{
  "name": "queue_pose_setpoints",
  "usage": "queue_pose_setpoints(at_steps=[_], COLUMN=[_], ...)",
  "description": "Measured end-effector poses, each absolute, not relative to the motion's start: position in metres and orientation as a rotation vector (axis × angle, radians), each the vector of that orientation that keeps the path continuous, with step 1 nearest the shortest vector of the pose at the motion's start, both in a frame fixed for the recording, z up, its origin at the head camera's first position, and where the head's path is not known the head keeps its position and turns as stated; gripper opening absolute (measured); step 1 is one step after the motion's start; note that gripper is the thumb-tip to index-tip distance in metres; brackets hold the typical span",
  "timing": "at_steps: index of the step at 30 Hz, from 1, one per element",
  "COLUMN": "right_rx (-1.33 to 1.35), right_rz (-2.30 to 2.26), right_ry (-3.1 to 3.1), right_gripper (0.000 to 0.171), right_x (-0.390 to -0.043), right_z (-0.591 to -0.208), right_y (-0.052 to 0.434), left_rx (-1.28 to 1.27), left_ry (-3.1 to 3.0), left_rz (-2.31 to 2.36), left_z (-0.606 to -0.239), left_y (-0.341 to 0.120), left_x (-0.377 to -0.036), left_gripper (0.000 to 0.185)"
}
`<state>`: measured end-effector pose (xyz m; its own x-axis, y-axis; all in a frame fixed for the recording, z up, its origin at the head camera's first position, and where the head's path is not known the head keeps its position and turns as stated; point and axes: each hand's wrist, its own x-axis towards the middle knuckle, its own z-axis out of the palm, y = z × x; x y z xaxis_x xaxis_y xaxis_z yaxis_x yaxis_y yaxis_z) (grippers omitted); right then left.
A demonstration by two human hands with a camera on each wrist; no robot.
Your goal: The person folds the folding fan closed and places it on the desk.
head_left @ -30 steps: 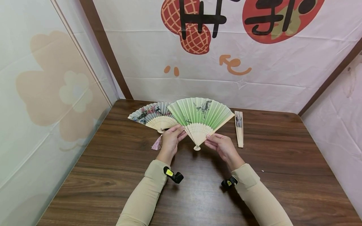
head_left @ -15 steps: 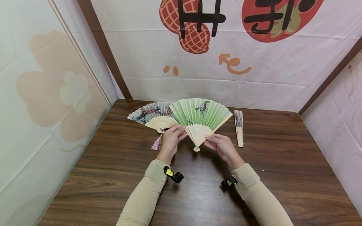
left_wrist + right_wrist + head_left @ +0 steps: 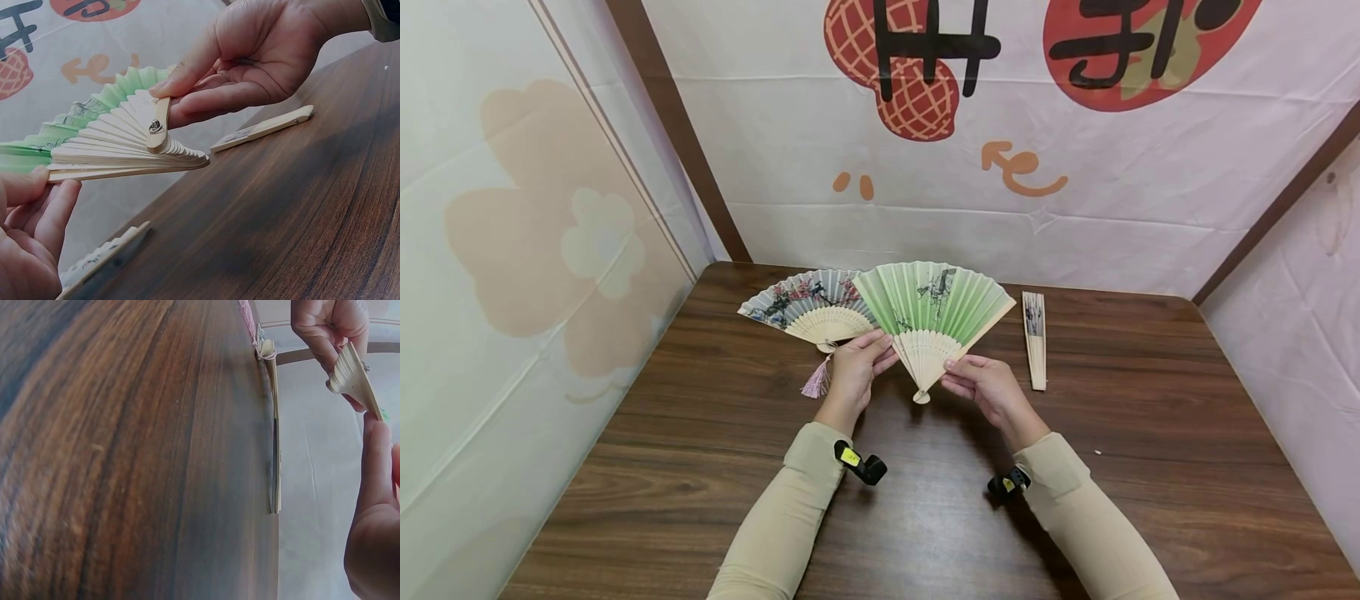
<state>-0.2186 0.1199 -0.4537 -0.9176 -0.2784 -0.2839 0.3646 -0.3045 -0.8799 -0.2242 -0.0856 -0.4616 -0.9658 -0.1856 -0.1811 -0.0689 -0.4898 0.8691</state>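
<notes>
From the head view I see my left hand (image 3: 853, 372) and right hand (image 3: 987, 387) holding the green fan (image 3: 934, 312) spread open above the desk (image 3: 1150, 467), the left fingers pinched on its left guard stick, the right fingers pinched on the ribs near the pivot. A grey fan (image 3: 805, 307) lies open on the desk just behind my left hand, its pink tassel (image 3: 816, 382) trailing toward me, and a shut fan (image 3: 1034, 337) lies right of the green one, apart from it. On the left wrist view my right thumb presses the guard by the rivet (image 3: 154, 127) with fingers curled beneath, and my left fingers (image 3: 44, 206) clamp the lowest stick. On the right wrist view the fan's pivot end (image 3: 353, 375) sits between both hands, clear of the desk.
</notes>
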Motion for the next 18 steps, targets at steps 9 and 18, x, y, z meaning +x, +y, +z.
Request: queue_pose_setpoints(at_steps=[9, 18], right_rx=[0.083, 0.082], right_rz=[-2.238, -2.241], right_ry=[1.559, 1.550], right_gripper=[0.034, 0.033], right_x=[-0.2182, -0.2169], right_z=[-0.4543, -0.4538], right_y=[0.1199, 0.1195], left_rx=[0.397, 0.371], left_ry=[-1.577, -1.604], left_rz=[-2.616, -2.623], left_z=[-0.4619, -0.4630], left_y=[-0.0859, -0.0868], left_x=[-0.2237, -0.2244], left_gripper=[0.030, 0.033])
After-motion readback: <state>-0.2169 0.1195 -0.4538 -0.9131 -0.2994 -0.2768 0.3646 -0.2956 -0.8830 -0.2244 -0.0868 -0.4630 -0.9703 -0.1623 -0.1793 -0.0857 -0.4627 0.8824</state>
